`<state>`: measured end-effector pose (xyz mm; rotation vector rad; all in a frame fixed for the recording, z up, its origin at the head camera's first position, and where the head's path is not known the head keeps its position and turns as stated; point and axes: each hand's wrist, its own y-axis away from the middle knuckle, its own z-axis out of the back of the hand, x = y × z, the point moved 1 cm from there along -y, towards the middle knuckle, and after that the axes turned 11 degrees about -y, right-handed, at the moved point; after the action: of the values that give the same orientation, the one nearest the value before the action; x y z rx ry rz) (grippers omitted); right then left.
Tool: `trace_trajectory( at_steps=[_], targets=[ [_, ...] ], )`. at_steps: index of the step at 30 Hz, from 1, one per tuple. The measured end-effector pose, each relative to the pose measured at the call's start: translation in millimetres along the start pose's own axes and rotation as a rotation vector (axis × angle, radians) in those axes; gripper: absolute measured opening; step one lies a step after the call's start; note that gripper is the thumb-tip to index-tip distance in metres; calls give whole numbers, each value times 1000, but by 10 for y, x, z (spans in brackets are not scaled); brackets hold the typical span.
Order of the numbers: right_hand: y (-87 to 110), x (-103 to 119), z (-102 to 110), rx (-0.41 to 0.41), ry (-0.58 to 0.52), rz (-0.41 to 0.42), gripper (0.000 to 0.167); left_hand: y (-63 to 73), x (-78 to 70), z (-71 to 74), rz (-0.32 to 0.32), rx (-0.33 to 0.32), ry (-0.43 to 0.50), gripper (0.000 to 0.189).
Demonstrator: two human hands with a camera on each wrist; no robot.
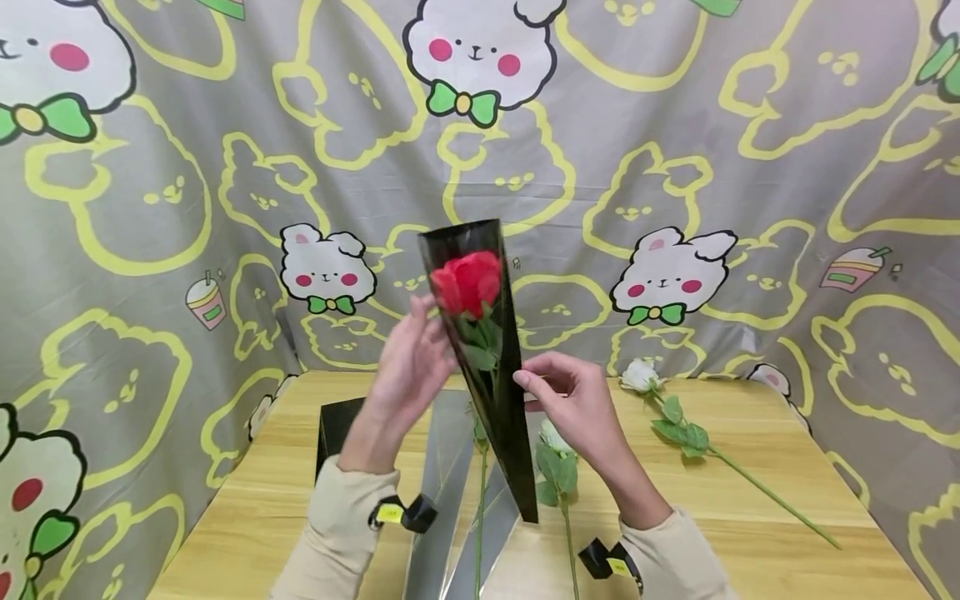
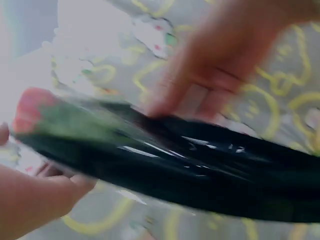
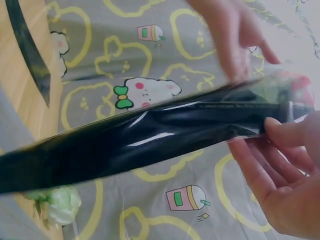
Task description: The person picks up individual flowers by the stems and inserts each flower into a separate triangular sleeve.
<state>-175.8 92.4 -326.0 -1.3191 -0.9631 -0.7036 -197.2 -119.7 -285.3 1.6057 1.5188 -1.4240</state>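
Observation:
A red rose (image 1: 468, 283) sits inside a black flower sleeve (image 1: 517, 467) with a clear front, raised above the table and slightly tilted. My right hand (image 1: 577, 408) pinches the sleeve's right edge between thumb and fingers; the right wrist view shows the thumb (image 3: 277, 130) on the film. On the other side, my left hand (image 1: 412, 358) has loosely extended fingers right at the sleeve's left edge, partly behind it. The left wrist view is blurred, with the rose head (image 2: 32, 110) at the sleeve's wide end.
A white rose (image 1: 641, 375) lies at the table's right. Another pale rose (image 1: 555, 471) lies behind the right hand, and a green stem (image 1: 481, 517) runs left of the sleeve. Grey sleeves (image 1: 435, 517) and a black sleeve (image 1: 341, 421) lie on the wooden table (image 1: 247, 500). A patterned curtain (image 1: 525, 183) surrounds it.

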Motion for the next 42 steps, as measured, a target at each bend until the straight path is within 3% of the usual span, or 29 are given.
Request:
trace_trajectory(
  at_steps=[2,7,11,14,20,26,30,33,38,42],
  targets=[
    [-17,-7,-16,-28,-28,17,6,83,183,28,9,-1,-78,49],
    [-40,-40,-43,-32,-33,13,9,208,502,37,-26,-51,-314,78],
    [-9,-67,-7,-17,-54,0,13,199,541,51,-56,-133,-302,77],
    [31,-124,81,-24,-72,-11,17,218,499,163,-27,-199,-278,71],
    [217,-440,348,-125,-41,-143,22,313,492,690,143,-329,-328,67],
    [422,-770,525,-186,36,-316,24,431,842,1327,330,-420,-508,66],
    [484,-912,577,-133,175,-385,25,503,1155,1651,408,-460,-586,66],
    [522,-985,591,-67,308,-431,27,551,1332,1789,445,-472,-666,64],
    [594,-1060,621,53,471,-528,37,559,1525,1825,476,-428,-886,60],
    [676,-1098,631,180,514,-692,53,527,1569,1801,452,-406,-1070,60]
  ],
)
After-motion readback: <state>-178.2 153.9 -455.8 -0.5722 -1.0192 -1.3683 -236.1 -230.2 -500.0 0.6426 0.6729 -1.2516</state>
